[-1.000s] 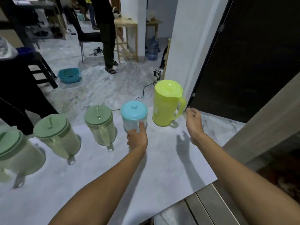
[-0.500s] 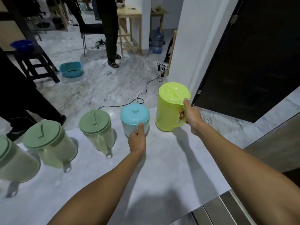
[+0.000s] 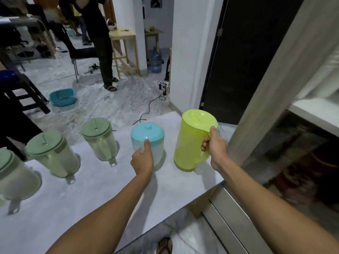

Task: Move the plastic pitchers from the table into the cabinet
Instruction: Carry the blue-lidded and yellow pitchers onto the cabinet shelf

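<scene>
Several plastic pitchers stand in a row on the grey table (image 3: 91, 202). My right hand (image 3: 215, 147) grips the handle of the yellow-green pitcher (image 3: 190, 142) at the row's right end, thumb on its lid rim. My left hand (image 3: 142, 158) holds the near side of the clear pitcher with the blue lid (image 3: 148, 138), thumb up on the lid. Left of them stand three green-lidded pitchers: one (image 3: 99, 138), another (image 3: 51, 153) and a third (image 3: 12, 176) at the frame's left edge. The cabinet (image 3: 293, 143) is open to my right.
A tall grey cabinet frame post (image 3: 271, 85) rises just right of the yellow-green pitcher. A sliding rail (image 3: 231, 217) runs along the cabinet's bottom. Beyond the table a person (image 3: 100, 43) stands on the marble floor, with a blue basin (image 3: 62, 97), a cable and a water jug.
My right hand reached the yellow-green pitcher's handle and closed on it. My left hand stayed on the blue-lidded pitcher, thumb now on the lid. The yellow-green pitcher sits nearer to me and the cabinet.
</scene>
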